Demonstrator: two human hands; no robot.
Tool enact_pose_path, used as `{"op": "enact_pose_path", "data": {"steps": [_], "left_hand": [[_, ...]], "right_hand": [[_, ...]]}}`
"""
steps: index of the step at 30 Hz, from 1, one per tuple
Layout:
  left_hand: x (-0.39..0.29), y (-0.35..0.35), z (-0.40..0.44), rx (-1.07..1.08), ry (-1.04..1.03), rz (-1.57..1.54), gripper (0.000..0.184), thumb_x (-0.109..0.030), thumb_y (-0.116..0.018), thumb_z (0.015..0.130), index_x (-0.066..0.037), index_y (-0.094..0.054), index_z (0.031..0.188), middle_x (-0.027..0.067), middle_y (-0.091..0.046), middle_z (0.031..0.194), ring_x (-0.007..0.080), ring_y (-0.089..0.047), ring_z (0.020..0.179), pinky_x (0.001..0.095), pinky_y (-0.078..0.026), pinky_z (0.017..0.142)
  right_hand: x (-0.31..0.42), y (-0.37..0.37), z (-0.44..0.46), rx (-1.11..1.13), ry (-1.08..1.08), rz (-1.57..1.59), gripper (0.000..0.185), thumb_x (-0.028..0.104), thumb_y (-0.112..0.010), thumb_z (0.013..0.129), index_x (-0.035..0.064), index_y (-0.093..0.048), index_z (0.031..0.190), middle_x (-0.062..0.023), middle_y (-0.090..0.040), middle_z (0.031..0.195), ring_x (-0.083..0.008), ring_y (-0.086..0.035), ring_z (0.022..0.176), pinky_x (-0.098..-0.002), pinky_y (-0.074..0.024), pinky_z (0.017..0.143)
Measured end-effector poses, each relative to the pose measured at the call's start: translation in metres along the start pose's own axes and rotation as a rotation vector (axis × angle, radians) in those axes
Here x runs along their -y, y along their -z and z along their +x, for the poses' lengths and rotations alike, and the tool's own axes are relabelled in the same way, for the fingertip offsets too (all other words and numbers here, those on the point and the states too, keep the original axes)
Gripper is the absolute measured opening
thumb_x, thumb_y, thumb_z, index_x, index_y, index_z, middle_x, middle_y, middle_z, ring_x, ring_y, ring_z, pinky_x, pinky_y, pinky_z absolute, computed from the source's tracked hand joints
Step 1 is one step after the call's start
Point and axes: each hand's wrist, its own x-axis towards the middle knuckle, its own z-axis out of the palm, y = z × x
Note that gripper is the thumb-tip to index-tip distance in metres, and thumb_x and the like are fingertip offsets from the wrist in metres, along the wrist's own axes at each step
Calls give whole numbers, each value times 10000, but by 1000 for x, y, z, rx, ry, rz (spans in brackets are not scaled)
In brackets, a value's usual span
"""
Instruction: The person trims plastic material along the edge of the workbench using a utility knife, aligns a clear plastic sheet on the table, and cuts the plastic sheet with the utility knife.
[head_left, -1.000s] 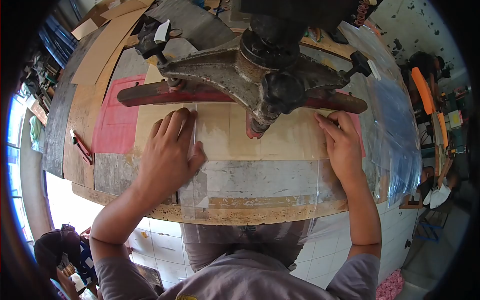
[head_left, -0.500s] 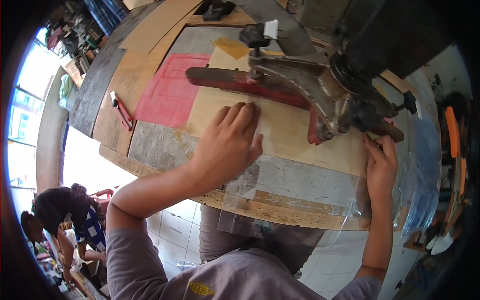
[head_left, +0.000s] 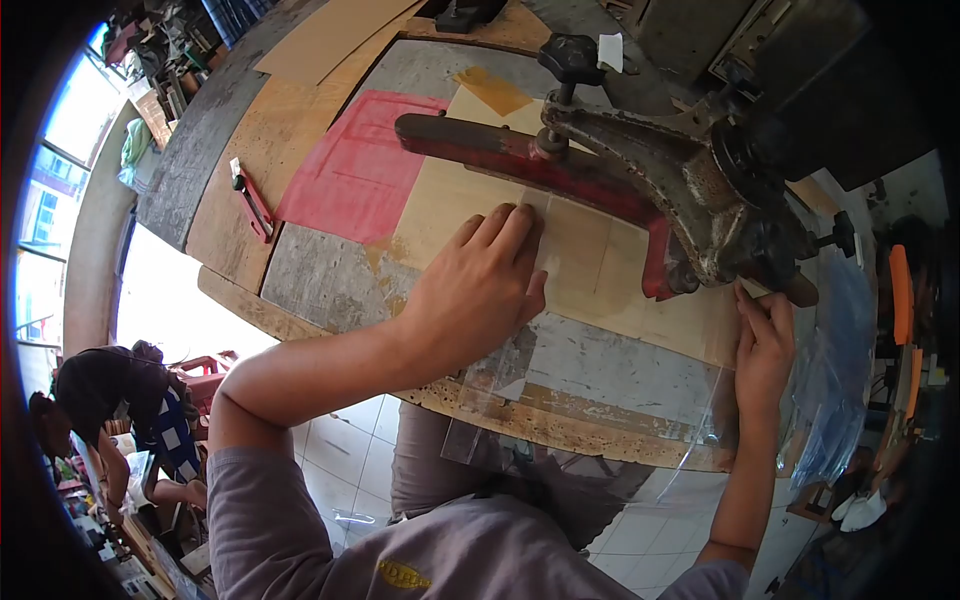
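Note:
A clear plastic sheet (head_left: 620, 372) lies over the worktop, its near part hanging past the front edge. My left hand (head_left: 478, 272) rests on it with fingers stretched out flat and the thumb apart, just in front of the red pressing bar (head_left: 515, 172) of a metal machine. At the sheet's right edge, near the bar's end, my right hand (head_left: 766, 345) pinches the plastic between thumb and fingers. Under the sheet is a pale yellowish panel (head_left: 420, 222), with a pink-red sheet (head_left: 355, 165) to its left.
The machine's cast-metal arm (head_left: 640, 150), with a black knob (head_left: 570, 58), overhangs the worktop. A red cutter knife (head_left: 252, 205) lies on the wooden left side. Brown board (head_left: 330, 40) lies at the far left. Crumpled clear plastic (head_left: 835, 370) hangs at right. Another person (head_left: 120, 410) bends down at lower left.
The whole view has shifted and turned slightly, so the machine appears further right. Both hands keep nearly the same places on the plastic sheet.

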Motion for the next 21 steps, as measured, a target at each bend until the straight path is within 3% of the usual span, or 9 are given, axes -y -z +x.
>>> {"op": "enact_pose_path", "data": {"steps": [21], "left_hand": [[1,-8,-2,-67,-56,75,481,-217,-648,941,156,-630,1244,241,-595,1356,335,-580,1225,429,-473,1065]], "right_hand": [[4,2,1,-21,-52,26,423,-140,-690,850,65,-793,1206,-91,-588,954,-278,-628,949,-409,-520,848]]}}
